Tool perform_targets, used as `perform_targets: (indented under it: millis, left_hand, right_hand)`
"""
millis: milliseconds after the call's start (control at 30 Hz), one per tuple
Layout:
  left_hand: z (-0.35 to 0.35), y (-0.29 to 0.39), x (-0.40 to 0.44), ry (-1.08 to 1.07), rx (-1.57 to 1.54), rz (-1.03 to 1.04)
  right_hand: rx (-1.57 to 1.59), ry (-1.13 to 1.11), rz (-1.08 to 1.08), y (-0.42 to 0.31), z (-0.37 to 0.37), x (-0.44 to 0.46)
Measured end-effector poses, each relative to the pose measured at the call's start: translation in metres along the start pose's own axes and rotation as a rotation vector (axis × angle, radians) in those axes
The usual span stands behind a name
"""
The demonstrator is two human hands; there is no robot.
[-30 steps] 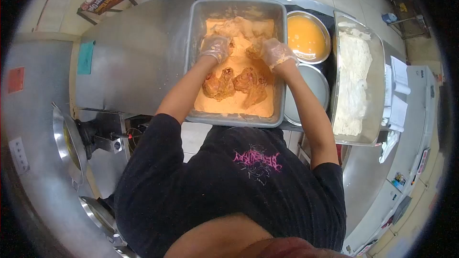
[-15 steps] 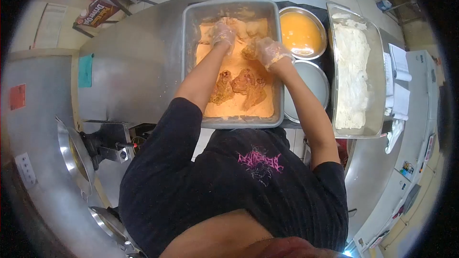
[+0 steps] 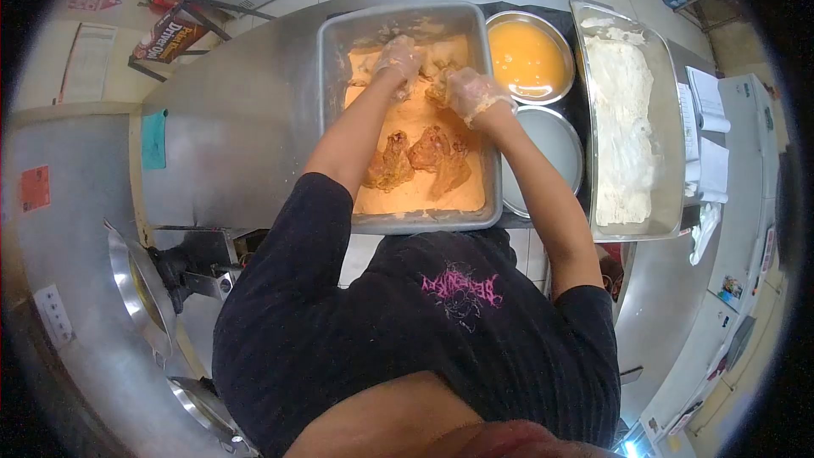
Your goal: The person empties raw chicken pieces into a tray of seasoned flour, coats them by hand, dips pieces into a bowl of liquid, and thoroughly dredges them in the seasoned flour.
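A deep grey tub [image 3: 329, 106] holds orange seasoned flour [image 3: 415, 201]. Two coated chicken pieces [image 3: 438, 159] lie side by side on the flour in its near half. My left hand [image 3: 398, 59], in a clear plastic glove, is down in the flour at the far end, its fingers mostly hidden. My right hand [image 3: 475, 95], gloved too, is closed on another coated chicken piece [image 3: 437, 93], partly covered by the hand. Paler flour-covered lumps [image 3: 447, 53] lie beyond both hands.
Right of the tub are a round pan of yellow-orange liquid [image 3: 530, 59] and a round pan of cloudy liquid [image 3: 547, 153]. Farther right stands a long steel tray [image 3: 587, 119] of white flour. Papers [image 3: 708, 102] lie past it; woks [image 3: 140, 288] are at lower left.
My right hand has shifted slightly left with the chicken piece, closer to my left hand. My left hand has moved a little within the flour. The view has tilted slightly.
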State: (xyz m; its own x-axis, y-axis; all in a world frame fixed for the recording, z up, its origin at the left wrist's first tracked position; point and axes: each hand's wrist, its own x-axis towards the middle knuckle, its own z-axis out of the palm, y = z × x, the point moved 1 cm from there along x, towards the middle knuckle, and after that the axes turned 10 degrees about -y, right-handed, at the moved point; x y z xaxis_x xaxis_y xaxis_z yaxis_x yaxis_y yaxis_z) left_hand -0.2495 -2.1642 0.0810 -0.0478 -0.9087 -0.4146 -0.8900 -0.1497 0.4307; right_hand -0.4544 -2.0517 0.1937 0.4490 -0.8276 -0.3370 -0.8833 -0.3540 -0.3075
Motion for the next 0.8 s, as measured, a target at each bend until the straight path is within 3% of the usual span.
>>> perform_targets:
  millis: [167, 267, 467, 600, 667, 733, 800]
  left_hand:
    - [-0.02, 0.017, -0.038, -0.106, 0.089, 0.066]
    - [-0.02, 0.017, -0.041, -0.147, 0.146, -0.022]
    - [-0.03, 0.007, -0.063, 0.007, -0.031, 0.096]
    - [-0.091, 0.048, -0.147, 0.054, 0.149, 0.165]
    - [-0.103, 0.046, -0.163, 0.144, 0.191, 0.201]
    - [-0.096, 0.033, -0.174, 0.279, 0.247, 0.251]
    - [-0.09, 0.029, -0.183, 0.151, 0.206, 0.151]
  right_hand:
    - [-0.055, -0.033, -0.016, -0.002, -0.002, -0.004]
    - [-0.084, -0.036, -0.036, -0.004, -0.005, -0.008]
    - [-0.143, -0.069, -0.063, -0.006, 0.001, 0.005]
    - [-0.177, -0.144, -0.015, -0.022, -0.015, -0.011]
    - [-0.14, 0.051, 0.015, -0.021, -0.016, -0.003]
    - [-0.094, 0.066, -0.002, -0.024, -0.023, 0.0]
    - [-0.048, 0.056, -0.007, -0.024, -0.011, -0.006]
